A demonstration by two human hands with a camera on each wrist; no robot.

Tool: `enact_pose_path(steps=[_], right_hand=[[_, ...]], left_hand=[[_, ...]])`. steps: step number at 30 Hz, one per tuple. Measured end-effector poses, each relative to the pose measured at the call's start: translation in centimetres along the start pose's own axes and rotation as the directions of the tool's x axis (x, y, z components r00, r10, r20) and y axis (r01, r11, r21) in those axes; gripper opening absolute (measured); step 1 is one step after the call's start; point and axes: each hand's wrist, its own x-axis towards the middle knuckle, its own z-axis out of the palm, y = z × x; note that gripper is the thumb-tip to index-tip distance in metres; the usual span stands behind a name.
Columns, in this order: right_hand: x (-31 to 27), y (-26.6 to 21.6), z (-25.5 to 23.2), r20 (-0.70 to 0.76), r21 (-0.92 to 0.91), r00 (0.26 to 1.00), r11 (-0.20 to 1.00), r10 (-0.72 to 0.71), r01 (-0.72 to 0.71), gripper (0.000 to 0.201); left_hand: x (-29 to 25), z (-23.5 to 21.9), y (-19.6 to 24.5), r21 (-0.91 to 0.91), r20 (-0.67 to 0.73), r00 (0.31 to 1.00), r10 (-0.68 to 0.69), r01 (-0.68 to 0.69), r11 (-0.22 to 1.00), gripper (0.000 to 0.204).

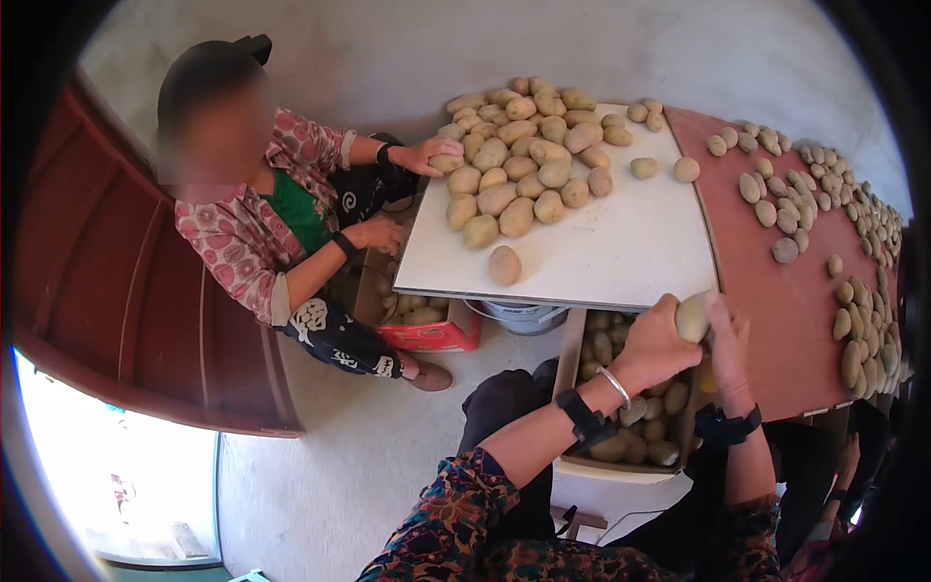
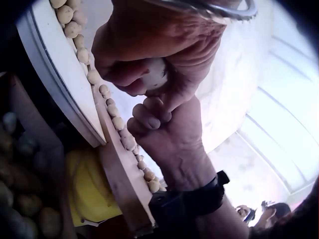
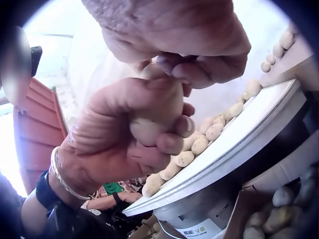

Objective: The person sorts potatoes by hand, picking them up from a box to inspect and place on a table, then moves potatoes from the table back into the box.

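Observation:
A potato [image 1: 691, 318] is gripped in my left hand [image 1: 658, 349], held up at the front right corner of the white board [image 1: 601, 247]. In the right wrist view, the left thumb and fingers wrap around the pale potato [image 3: 154, 122]. My right hand [image 1: 729, 347] meets the potato's other end, its curled fingers and thumb pinching there. From the left wrist view, the right hand [image 2: 174, 134] has its fingers folded close under the left hand [image 2: 164, 40], and much of the potato [image 2: 155, 73] is hidden. Many potatoes [image 1: 519, 175] are heaped on the board.
A seated person [image 1: 228, 213] across the board touches a potato [image 1: 446, 163] at its edge. More potatoes [image 1: 787, 209] lie on the reddish board [image 1: 776, 320]. Below stand a box of potatoes [image 1: 570, 364], a bucket [image 1: 521, 320] and a red carton [image 1: 441, 335].

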Motion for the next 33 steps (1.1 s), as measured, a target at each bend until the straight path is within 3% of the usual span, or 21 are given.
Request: enact_pose_path(steps=[1, 2, 3, 5, 7, 10, 11, 12, 14, 15, 17, 18, 20, 21, 22, 23, 24, 26, 28, 30, 33], right_hand=[[0.2, -0.4, -0.3, 0.027, 0.156, 0.991, 0.979, 0.129, -0.132, 0.038], [0.6, -0.6, -0.2, 0.025, 0.169, 0.998, 0.984, 0.052, -0.055, 0.038], [0.8, -0.9, -0.3, 0.011, 0.167, 1.0, 0.986, -0.013, 0.011, 0.038], [0.5, -1.9, 0.4, -0.055, 0.204, 0.996, 0.975, -0.073, 0.083, 0.024], [-1.0, -3.5, 1.5, -0.032, 0.085, 0.987, 0.983, -0.158, 0.16, 0.018], [-2.1, -3.5, 1.9, 0.069, -0.016, 0.974, 0.976, -0.216, 0.218, 0.019], [-2.0, -3.3, 2.3, 0.139, -0.075, 0.963, 0.967, -0.231, 0.243, 0.021], [-0.8, -3.2, 2.4, 0.129, -0.055, 0.952, 0.956, -0.278, 0.287, 0.021], [0.1, -1.7, 0.9, 0.28, 0.121, 0.952, 0.979, 0.124, -0.163, 0.027], [0.5, -1.5, 0.8, 0.319, 0.195, 0.943, 0.968, 0.089, -0.158, 0.036], [1.0, -1.4, 1.3, 0.333, 0.19, 0.941, 0.974, 0.056, -0.126, 0.038], [0.9, -1.2, 1.4, 0.359, 0.182, 0.932, 0.977, 0.043, -0.115, 0.04], [1.1, -0.1, 1.5, 0.381, 0.138, 0.919, 0.977, 0.101, -0.164, 0.043], [1.2, 0.4, 1.7, 0.35, 0.25, 0.928, 0.943, 0.125, -0.221, 0.044], [1.4, 0.5, 1.6, 0.315, 0.361, 0.937, 0.894, 0.15, -0.264, 0.044], [1.5, 0.0, 1.2, 0.324, 0.418, 0.932, 0.859, 0.163, -0.295, 0.043], [1.8, 0.2, 0.9, 0.303, 0.415, 0.936, 0.861, 0.176, -0.296, 0.043], [2.2, 0.6, 0.5, 0.265, 0.461, 0.959, 0.86, 0.104, -0.221, 0.041], [1.9, 0.2, 0.5, 0.238, 0.449, 0.964, 0.866, 0.119, -0.218, 0.04], [1.5, -0.3, 0.9, 0.299, 0.483, 0.953, 0.87, -0.057, -0.1, 0.043], [1.2, -1.3, 0.7, 0.362, 0.344, 0.923, 0.939, -0.131, -0.002, 0.052]], left_hand=[[-0.1, -0.3, -0.2, -0.174, -0.102, 0.992, 0.077, -0.094, 0.98, 0.044], [0.3, -0.9, -0.1, -0.343, -0.159, 0.985, 0.067, -0.118, 0.932, 0.045], [0.9, -1.4, -0.2, -0.449, -0.313, 0.941, 0.126, -0.263, 0.854, 0.04], [1.7, -4.0, -0.3, -0.8, -0.155, 0.981, -0.121, -0.053, 0.597, 0.021], [2.6, -5.9, -1.4, -0.945, -0.046, 0.997, -0.068, -0.021, 0.327, 0.019], [2.2, -6.3, -1.4, -0.972, 0.027, 0.997, -0.072, 0.043, 0.229, 0.02], [2.1, -5.9, -1.6, -0.946, -0.004, 0.997, -0.079, 0.022, 0.323, 0.021], [1.7, -5.4, -1.0, -0.822, -0.036, 0.995, -0.089, 0.021, 0.569, 0.03], [1.6, -4.7, -0.1, -0.442, -0.171, 0.984, -0.049, -0.032, 0.897, 0.037], [1.6, -4.1, 0.1, -0.44, -0.163, 0.986, -0.028, -0.047, 0.897, 0.037], [1.4, -3.1, -0.3, 0.122, -0.236, 0.962, 0.14, -0.114, 0.986, 0.051], [1.3, -2.7, -0.7, 0.116, -0.226, 0.965, 0.134, -0.11, 0.987, 0.051], [0.8, -1.6, -1.5, 0.285, -0.204, 0.923, 0.327, -0.264, 0.922, 0.068], [0.7, -1.9, -1.3, 0.22, -0.125, 0.95, 0.286, -0.254, 0.942, 0.084], [0.5, -2.4, -1.2, 0.113, -0.088, 0.965, 0.249, -0.238, 0.965, 0.082], [0.5, -2.7, -0.8, -0.191, -0.06, 0.991, 0.123, -0.133, 0.973, 0.074], [0.7, -3.1, -0.4, -0.47, 0.005, 1.0, 0.008, -0.004, 0.883, 0.067], [1.7, -3.5, -1.4, -0.721, -0.011, 0.985, -0.171, 0.111, 0.684, 0.051], [1.8, -4.2, -1.7, -0.746, 0.016, 0.976, -0.219, 0.158, 0.647, 0.048], [1.8, -4.6, -1.5, -0.759, 0.322, 0.927, -0.193, 0.374, 0.532, 0.048], [2.5, -4.3, -2.8, -0.805, 0.325, 0.94, -0.103, 0.332, 0.492, 0.04]])
